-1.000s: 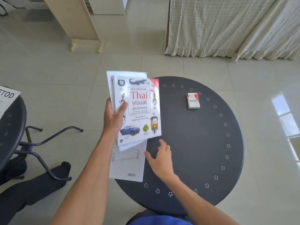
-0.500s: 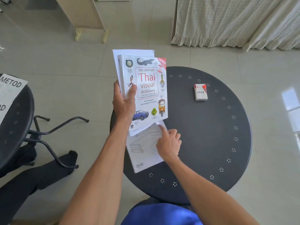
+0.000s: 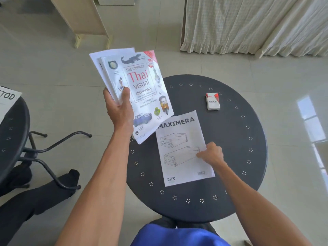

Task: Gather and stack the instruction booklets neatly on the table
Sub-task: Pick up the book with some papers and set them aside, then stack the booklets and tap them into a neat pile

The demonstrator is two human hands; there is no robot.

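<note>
My left hand [image 3: 119,109] holds up a bundle of booklets above the table's left edge; on top is a white Thai visual dictionary [image 3: 142,93], with white sheets [image 3: 99,57] fanned behind it. A white MAXIMERA instruction booklet [image 3: 179,148] lies flat on the round black table [image 3: 236,157], near its middle. My right hand [image 3: 211,154] rests on that booklet's right edge, fingers curled and pinching the paper.
A small red-and-white VESS pack [image 3: 212,101] lies on the table's far side. A second black table [image 3: 12,139] at left carries a white sheet [image 3: 7,100], with a black chair frame [image 3: 48,157] beside it. Curtains [image 3: 248,23] hang behind.
My right hand has dragged the MAXIMERA booklet from under the held bundle at the table's left edge to the table's middle. The left hand raised and tilted the bundle slightly.
</note>
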